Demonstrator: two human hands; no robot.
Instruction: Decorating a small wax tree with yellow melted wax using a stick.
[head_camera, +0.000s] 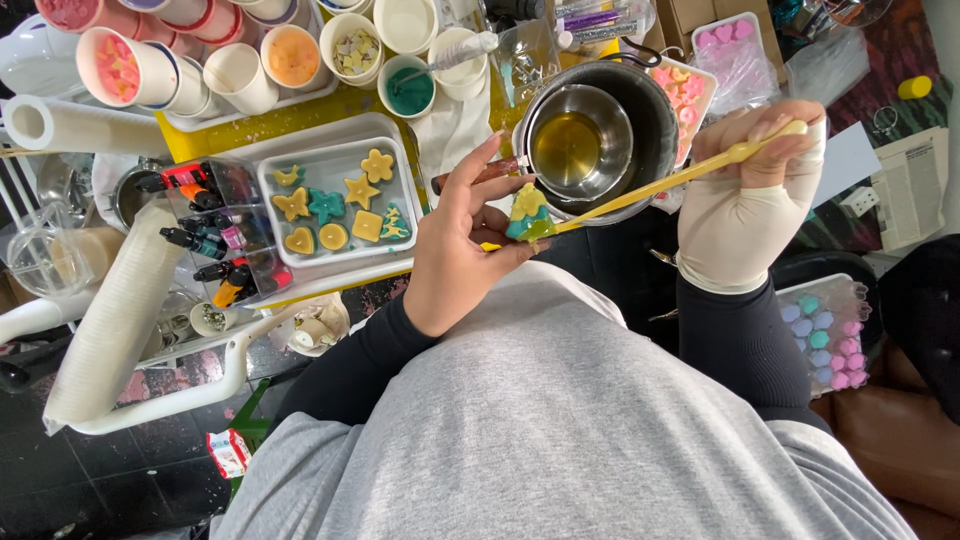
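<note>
My left hand (455, 245) pinches a small yellow-and-teal wax piece (527, 213) between thumb and fingers, in front of my chest. My right hand (752, 195), in a cream glove, grips a long yellow wax-coated stick (660, 186) whose tip touches the wax piece. Just beyond the piece sits a small steel pot of amber liquid (577, 140) nested in a larger dark pot (655, 125).
A white tray (338, 203) at left holds several yellow and teal wax shapes. Small dye bottles (205, 240), cups of coloured wax (125, 68), a paper roll (75, 125), a cup stack (115, 320) and moulds of pink and purple pieces (825, 335) surround it.
</note>
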